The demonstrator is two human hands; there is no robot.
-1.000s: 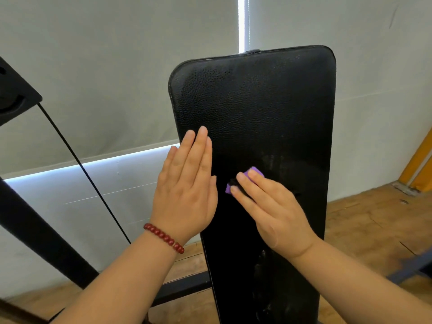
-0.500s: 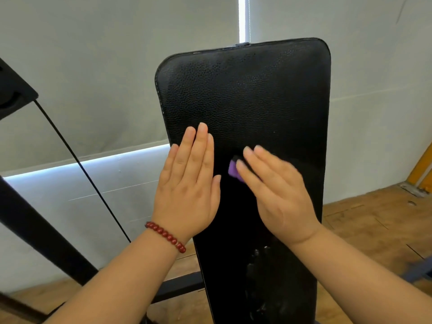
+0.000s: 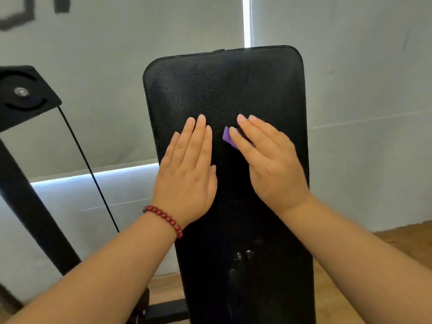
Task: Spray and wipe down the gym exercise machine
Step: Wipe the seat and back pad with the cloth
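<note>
While the left hand (image 3: 187, 181) lies flat with straight fingers on the black backrest pad (image 3: 233, 85), the right hand (image 3: 273, 164) presses a purple cloth (image 3: 228, 136) against the pad's middle, fingers also extended.

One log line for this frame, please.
step: wiping pad | left hand: flat on pad | right hand: presses purple cloth to pad | shiny smears: lower pad

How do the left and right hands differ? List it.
The left hand lies flat on the bare pad; the right hand presses a purple cloth against it. Left wrist wears a red bead bracelet; right wrist is bare. Left points up; right slants up-left. Both lie straight-fingered on the pad.
</note>
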